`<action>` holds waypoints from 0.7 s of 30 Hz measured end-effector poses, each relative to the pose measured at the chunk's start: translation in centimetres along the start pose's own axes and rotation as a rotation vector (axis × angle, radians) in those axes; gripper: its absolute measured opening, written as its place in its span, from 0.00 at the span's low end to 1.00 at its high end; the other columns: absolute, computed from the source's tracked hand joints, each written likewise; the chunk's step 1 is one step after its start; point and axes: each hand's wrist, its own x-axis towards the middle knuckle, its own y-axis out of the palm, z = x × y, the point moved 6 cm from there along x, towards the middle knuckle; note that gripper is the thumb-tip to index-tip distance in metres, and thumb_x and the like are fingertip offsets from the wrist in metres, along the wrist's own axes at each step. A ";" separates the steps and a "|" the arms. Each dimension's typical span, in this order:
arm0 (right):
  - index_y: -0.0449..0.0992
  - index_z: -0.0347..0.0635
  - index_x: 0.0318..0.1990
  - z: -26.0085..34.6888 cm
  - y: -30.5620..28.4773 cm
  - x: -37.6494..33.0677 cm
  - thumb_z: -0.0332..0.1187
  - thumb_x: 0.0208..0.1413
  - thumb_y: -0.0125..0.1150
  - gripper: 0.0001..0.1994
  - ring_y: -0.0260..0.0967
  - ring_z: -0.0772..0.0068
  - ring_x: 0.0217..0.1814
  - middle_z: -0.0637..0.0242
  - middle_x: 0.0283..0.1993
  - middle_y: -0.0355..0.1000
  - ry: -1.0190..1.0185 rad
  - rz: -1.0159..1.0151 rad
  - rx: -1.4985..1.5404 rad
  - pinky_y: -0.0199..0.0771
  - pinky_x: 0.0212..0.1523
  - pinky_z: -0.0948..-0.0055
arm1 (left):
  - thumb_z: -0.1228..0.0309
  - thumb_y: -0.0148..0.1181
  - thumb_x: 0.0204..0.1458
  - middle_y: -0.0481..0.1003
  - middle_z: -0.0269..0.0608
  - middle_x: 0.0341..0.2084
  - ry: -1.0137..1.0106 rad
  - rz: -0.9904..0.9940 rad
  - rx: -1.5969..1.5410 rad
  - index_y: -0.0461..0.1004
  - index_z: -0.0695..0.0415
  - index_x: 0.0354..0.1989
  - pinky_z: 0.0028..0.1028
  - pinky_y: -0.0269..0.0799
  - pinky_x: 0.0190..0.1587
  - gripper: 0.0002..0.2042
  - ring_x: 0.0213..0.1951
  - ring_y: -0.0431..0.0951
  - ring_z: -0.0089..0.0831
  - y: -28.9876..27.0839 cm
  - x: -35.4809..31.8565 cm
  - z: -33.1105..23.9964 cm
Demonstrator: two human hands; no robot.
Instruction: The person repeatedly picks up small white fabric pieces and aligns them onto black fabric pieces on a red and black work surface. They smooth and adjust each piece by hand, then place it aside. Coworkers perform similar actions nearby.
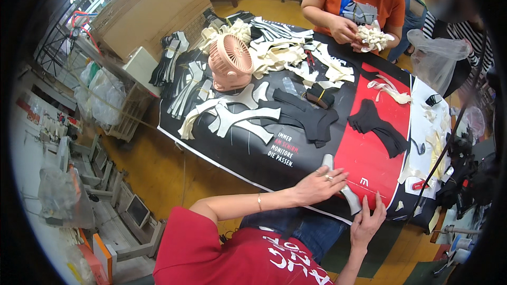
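Observation:
A curved grey-white fabric piece [351, 200] lies at the table's near edge, half on the black and half on the red part of the cover. My left hand [321, 183] rests flat across its middle, fingers stretched out, hiding part of it. Beside its lower right end is my right hand [368, 222], fingers spread; whether the thumb touches the cloth I cannot tell. Farther off, dark fabric pieces [376, 126] lie stacked on the red area. More black pieces [303, 116] and light curved pieces [243, 119] spread over the middle of the table.
A pink fan [230, 60] stands among heaps of cut cloth [280, 55]. Across the table, a person in orange [355, 5] handles a white cloth bundle [374, 38]. A cable [449, 142] hangs at the right. Scraps and a red-handled tool [421, 185] lie at the right edge.

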 end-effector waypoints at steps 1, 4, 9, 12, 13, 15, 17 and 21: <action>0.77 0.41 0.56 0.6 0.0 0.1 0.19 0.47 0.55 0.25 0.60 0.46 0.65 0.51 0.68 0.63 -0.018 -0.014 -0.001 0.60 0.64 0.52 | 0.67 0.55 0.55 0.76 0.41 0.53 -0.022 -0.042 0.024 0.76 0.56 0.50 0.38 0.66 0.57 0.15 0.57 0.75 0.33 -0.7 -0.4 0.8; 0.77 0.42 0.56 1.6 0.1 0.7 0.23 0.54 0.59 0.20 0.61 0.48 0.64 0.52 0.67 0.64 -0.002 -0.013 0.028 0.61 0.64 0.53 | 0.68 0.55 0.54 0.80 0.34 0.43 -0.022 -0.097 0.067 0.77 0.55 0.48 0.35 0.68 0.53 0.14 0.46 0.80 0.25 -3.7 -1.2 3.8; 0.78 0.41 0.53 1.9 -0.2 2.4 0.27 0.57 0.63 0.16 0.62 0.49 0.63 0.53 0.66 0.65 0.030 -0.060 0.046 0.62 0.63 0.54 | 0.72 0.56 0.56 0.81 0.36 0.49 -0.062 -0.247 0.354 0.79 0.51 0.52 0.37 0.53 0.65 0.15 0.51 0.81 0.23 -12.1 -2.9 8.7; 0.79 0.41 0.53 1.8 -0.1 3.4 0.28 0.57 0.63 0.15 0.62 0.48 0.63 0.53 0.65 0.65 0.056 -0.058 0.072 0.61 0.64 0.53 | 0.73 0.57 0.55 0.81 0.36 0.50 -0.146 -0.252 0.546 0.80 0.51 0.52 0.36 0.54 0.64 0.16 0.50 0.82 0.24 -16.0 -4.4 12.4; 0.79 0.41 0.53 1.8 0.1 3.5 0.28 0.58 0.63 0.15 0.62 0.48 0.63 0.53 0.65 0.65 0.065 -0.053 0.077 0.61 0.64 0.53 | 0.73 0.58 0.55 0.81 0.36 0.50 -0.184 -0.217 0.618 0.80 0.51 0.52 0.35 0.55 0.64 0.16 0.50 0.82 0.24 -16.9 -5.1 13.8; 0.79 0.41 0.53 2.0 0.5 3.7 0.28 0.58 0.62 0.15 0.62 0.49 0.63 0.54 0.65 0.65 0.061 -0.035 0.073 0.61 0.64 0.53 | 0.74 0.60 0.53 0.82 0.37 0.47 -0.249 -0.232 0.693 0.81 0.51 0.49 0.34 0.59 0.59 0.15 0.49 0.82 0.26 -17.9 -6.8 16.0; 0.78 0.41 0.53 2.3 0.9 3.7 0.28 0.58 0.62 0.15 0.62 0.49 0.63 0.54 0.65 0.65 0.061 -0.022 0.064 0.61 0.64 0.54 | 0.73 0.59 0.54 0.82 0.37 0.47 -0.303 -0.245 0.752 0.81 0.52 0.49 0.34 0.59 0.59 0.14 0.48 0.83 0.26 -17.9 -8.6 17.7; 0.78 0.41 0.53 2.6 1.5 3.6 0.28 0.59 0.62 0.14 0.62 0.49 0.63 0.55 0.65 0.66 0.074 0.023 0.094 0.61 0.64 0.53 | 0.71 0.59 0.57 0.80 0.39 0.50 -0.505 -0.100 0.747 0.80 0.50 0.49 0.39 0.58 0.62 0.12 0.50 0.82 0.29 -14.6 -11.5 19.9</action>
